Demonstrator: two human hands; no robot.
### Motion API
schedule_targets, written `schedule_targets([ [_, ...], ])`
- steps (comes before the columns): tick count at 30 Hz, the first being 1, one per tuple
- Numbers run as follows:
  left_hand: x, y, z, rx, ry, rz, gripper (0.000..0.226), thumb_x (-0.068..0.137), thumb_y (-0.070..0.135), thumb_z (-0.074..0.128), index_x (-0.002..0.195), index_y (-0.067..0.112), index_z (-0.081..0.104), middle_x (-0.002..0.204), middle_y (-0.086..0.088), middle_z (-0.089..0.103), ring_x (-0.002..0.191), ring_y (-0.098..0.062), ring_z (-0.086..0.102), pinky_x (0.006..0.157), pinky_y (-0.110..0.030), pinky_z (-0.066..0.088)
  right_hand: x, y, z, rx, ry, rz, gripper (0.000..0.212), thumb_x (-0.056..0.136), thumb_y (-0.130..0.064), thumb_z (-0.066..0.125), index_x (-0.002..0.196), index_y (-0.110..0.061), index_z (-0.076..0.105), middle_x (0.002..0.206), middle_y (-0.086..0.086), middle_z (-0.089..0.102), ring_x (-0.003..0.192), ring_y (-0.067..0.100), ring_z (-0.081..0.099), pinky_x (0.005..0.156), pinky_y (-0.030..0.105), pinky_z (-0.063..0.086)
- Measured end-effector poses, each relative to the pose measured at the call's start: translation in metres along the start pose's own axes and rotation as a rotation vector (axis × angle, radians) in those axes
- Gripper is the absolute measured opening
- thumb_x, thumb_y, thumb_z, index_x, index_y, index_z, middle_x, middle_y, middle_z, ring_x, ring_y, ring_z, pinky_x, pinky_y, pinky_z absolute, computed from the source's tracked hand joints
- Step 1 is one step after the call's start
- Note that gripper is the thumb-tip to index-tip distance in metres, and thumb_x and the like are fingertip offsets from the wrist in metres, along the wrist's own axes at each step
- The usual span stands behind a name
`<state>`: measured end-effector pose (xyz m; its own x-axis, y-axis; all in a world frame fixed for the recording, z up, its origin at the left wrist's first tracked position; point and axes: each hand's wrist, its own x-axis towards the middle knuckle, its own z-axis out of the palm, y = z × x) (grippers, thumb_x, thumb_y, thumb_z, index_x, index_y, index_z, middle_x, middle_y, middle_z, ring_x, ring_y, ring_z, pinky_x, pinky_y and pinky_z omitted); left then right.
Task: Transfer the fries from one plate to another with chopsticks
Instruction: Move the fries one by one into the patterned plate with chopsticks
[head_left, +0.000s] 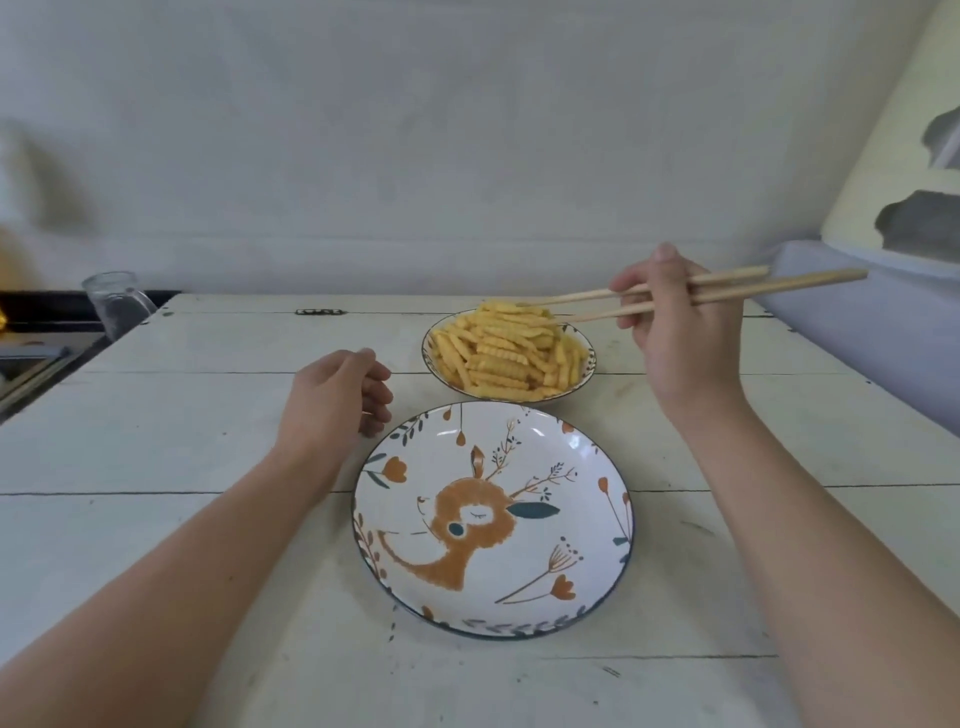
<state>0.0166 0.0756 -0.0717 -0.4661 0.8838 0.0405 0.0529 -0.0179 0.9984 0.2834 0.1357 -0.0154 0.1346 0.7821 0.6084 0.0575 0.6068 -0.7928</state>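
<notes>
Two chopsticks (727, 288) gripped by right fingers (631, 286) over fries (506, 351); left fingers (376, 395) loosely curled, holding nothing, beside empty plate's rim (363, 467).

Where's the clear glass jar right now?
In the head view, the clear glass jar stands at the far left edge of the white wooden table, well left of the plate of crinkle-cut fries and beyond the left hand.

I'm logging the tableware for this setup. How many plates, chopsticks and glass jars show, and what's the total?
Plates: 2, the far plate piled with fries and the near deer-pattern plate, which holds no fries.
Chopsticks: 2, one pair held in the right hand.
Glass jars: 1, the clear jar at the table's far left corner.
Total: 5
</notes>
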Motion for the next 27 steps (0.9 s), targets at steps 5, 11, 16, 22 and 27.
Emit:
schedule_targets([
  [5,0.001,0.002,0.0,-0.004,-0.028,0.032,0.027,0.103,0.019,0.051,0.093,0.004,0.07,0.072,-0.005,0.066,0.068,-0.023,0.062,0.067,-0.04,0.052,0.002,0.001,-0.002,-0.137,0.049,-0.138,0.029,0.099,-0.036,0.055,0.073,-0.024,0.058,0.062,0.003,0.052,0.058,0.016,0.046,0.054,0.033,0.035],
  [11,-0.007,-0.001,0.001,0.037,-0.074,0.043,0.027,0.103,0.021,0.051,0.092,0.006,0.072,0.074,-0.005,0.067,0.07,-0.021,0.063,0.071,-0.04,0.052,0.002,-0.011,0.006,0.026,0.001,-0.016,0.039,0.106,-0.036,0.042,0.088,-0.016,0.069,0.061,0.004,0.061,0.045,0.02,0.055,0.042,0.025,0.036],
  [16,-0.007,-0.004,0.003,0.088,-0.073,0.035,0.033,0.105,0.027,0.049,0.09,0.007,0.072,0.073,-0.002,0.068,0.07,-0.019,0.062,0.07,-0.038,0.05,0.009,0.001,0.012,-0.113,-0.044,-0.08,0.032,0.098,-0.036,0.058,0.073,-0.016,0.059,0.061,0.008,0.052,0.054,0.019,0.046,0.051,0.034,0.035],
  [22,-0.008,-0.003,0.004,0.094,-0.05,0.028,0.034,0.106,0.027,0.049,0.09,0.007,0.072,0.075,-0.005,0.068,0.067,-0.018,0.061,0.069,-0.037,0.049,-0.006,0.01,-0.001,0.026,-0.035,0.049,0.038,0.103,-0.042,0.047,0.084,-0.02,0.071,0.061,0.005,0.054,0.048,0.015,0.044,0.047,0.025,0.036],
  [27,-0.008,-0.001,-0.002,0.032,-0.066,0.003,0.035,0.108,0.026,0.047,0.093,0.005,0.072,0.083,-0.012,0.068,0.07,-0.023,0.064,0.071,-0.04,0.052,-0.009,0.013,-0.004,-0.141,-0.084,-0.074,0.028,0.101,-0.03,0.056,0.078,-0.019,0.067,0.066,0.016,0.06,0.054,0.024,0.052,0.049,0.032,0.038],
])
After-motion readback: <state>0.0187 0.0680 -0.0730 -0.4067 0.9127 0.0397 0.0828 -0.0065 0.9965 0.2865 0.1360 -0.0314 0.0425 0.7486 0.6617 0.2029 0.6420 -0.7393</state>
